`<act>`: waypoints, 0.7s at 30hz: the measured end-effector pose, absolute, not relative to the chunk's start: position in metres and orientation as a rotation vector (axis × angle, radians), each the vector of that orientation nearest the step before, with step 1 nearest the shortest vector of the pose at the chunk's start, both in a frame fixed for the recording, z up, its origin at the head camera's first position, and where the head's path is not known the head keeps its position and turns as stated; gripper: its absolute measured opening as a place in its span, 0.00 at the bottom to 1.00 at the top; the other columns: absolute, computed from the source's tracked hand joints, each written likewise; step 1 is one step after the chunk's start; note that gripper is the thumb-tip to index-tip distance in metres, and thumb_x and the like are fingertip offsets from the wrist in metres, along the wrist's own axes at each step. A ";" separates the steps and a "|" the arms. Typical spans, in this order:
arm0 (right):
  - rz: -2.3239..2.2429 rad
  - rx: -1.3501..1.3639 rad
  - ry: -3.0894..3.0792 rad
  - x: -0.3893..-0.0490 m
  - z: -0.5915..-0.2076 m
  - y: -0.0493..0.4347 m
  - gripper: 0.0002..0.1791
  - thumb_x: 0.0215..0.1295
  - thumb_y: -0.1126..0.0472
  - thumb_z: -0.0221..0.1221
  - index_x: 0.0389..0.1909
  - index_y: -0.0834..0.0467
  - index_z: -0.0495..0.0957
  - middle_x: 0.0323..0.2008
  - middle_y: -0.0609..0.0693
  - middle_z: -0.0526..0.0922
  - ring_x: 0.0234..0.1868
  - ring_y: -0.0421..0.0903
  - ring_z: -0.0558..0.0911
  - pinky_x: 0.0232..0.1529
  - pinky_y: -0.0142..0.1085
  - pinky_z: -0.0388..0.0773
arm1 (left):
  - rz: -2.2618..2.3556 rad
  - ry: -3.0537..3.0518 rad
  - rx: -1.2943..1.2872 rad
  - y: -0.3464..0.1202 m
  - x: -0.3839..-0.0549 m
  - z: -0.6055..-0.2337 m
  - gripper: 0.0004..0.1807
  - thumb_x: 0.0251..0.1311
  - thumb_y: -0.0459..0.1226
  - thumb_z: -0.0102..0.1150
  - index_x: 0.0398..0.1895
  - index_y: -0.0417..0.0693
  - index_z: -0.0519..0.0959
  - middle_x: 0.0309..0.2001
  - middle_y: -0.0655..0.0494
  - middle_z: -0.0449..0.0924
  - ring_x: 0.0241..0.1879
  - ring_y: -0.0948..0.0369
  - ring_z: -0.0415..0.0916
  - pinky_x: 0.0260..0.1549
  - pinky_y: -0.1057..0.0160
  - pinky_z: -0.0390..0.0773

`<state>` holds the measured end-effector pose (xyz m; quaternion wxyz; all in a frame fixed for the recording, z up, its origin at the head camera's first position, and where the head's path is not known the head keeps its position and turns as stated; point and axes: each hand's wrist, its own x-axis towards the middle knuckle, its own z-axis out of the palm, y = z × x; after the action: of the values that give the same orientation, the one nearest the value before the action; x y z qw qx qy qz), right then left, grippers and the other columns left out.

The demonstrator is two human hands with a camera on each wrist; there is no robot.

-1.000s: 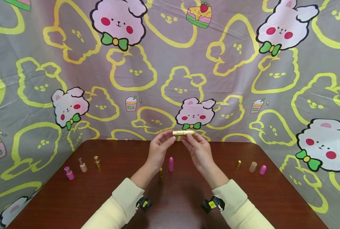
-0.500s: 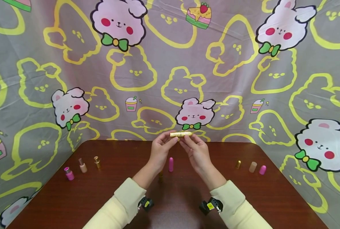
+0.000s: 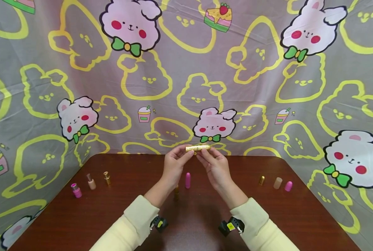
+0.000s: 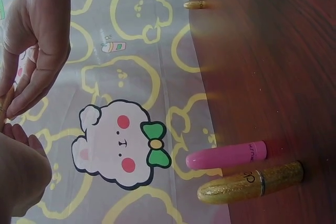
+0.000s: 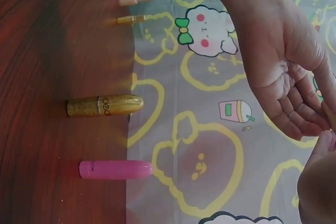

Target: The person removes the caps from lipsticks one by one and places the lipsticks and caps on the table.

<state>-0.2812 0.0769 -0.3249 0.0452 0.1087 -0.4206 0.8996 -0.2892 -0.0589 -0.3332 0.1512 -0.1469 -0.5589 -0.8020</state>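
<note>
A shiny gold lipstick tube (image 3: pixel 197 148) is held level above the far side of the table, between both hands. My left hand (image 3: pixel 175 164) pinches its left end with thumb and fingers. At the rounded right end, my right hand (image 3: pixel 215 166) pinches it the same way. Below the hands, a closed pink lipstick (image 3: pixel 188 180) stands upright on the table. Another closed gold lipstick (image 5: pixel 105 106) stands beside it, partly hidden by my left wrist in the head view. Both wrist views show only a sliver of the held tube at their edge.
On the left of the brown table (image 3: pixel 199 230) stand uncapped pink (image 3: pixel 76 191), beige (image 3: pixel 91 182) and gold (image 3: pixel 106 178) lipstick bases. Gold (image 3: pixel 261 180), beige (image 3: pixel 277 183) and pink (image 3: pixel 288 186) caps stand on the right. A patterned curtain (image 3: pixel 174 62) hangs behind.
Over the last second the held lipstick tube has shifted slightly left and down, with the right hand moving in the same direction. The lipsticks and caps on the table have stayed put.
</note>
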 end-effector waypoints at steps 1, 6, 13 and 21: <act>2.743 0.336 -1.287 -0.281 -0.325 0.077 0.09 0.67 0.72 0.56 0.45 0.68 0.80 0.38 0.52 0.85 0.43 0.47 0.85 0.50 0.40 0.78 | -2.301 -1.605 -0.420 -0.059 -0.289 -0.333 0.14 0.58 0.28 0.65 0.46 0.30 0.80 0.39 0.51 0.83 0.39 0.59 0.79 0.46 0.64 0.79; 2.755 0.318 -1.255 -0.281 -0.322 0.081 0.08 0.68 0.71 0.55 0.40 0.63 0.83 0.37 0.52 0.85 0.40 0.45 0.85 0.52 0.41 0.76 | -2.315 -1.538 -0.403 -0.063 -0.290 -0.333 0.08 0.58 0.26 0.64 0.41 0.34 0.82 0.36 0.53 0.83 0.36 0.62 0.79 0.44 0.65 0.78; 2.815 0.208 -1.075 -0.291 -0.316 0.108 0.06 0.67 0.69 0.56 0.34 0.60 0.82 0.35 0.54 0.85 0.38 0.45 0.85 0.50 0.37 0.77 | -2.439 -1.340 -0.408 -0.084 -0.292 -0.331 0.09 0.61 0.22 0.57 0.34 0.43 0.82 0.34 0.54 0.83 0.35 0.63 0.81 0.44 0.65 0.79; 2.782 0.213 -1.160 -0.291 -0.317 0.114 0.06 0.67 0.69 0.57 0.34 0.59 0.82 0.36 0.53 0.86 0.39 0.45 0.86 0.51 0.39 0.76 | -2.474 -1.307 -0.402 -0.095 -0.291 -0.330 0.11 0.61 0.21 0.55 0.33 0.44 0.82 0.34 0.52 0.83 0.36 0.61 0.82 0.47 0.60 0.79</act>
<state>-0.2913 0.1143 -0.3172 0.0601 0.0703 -0.3833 0.9190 -0.2908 -0.0947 -0.3300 0.1566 -0.1404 -0.4567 -0.8644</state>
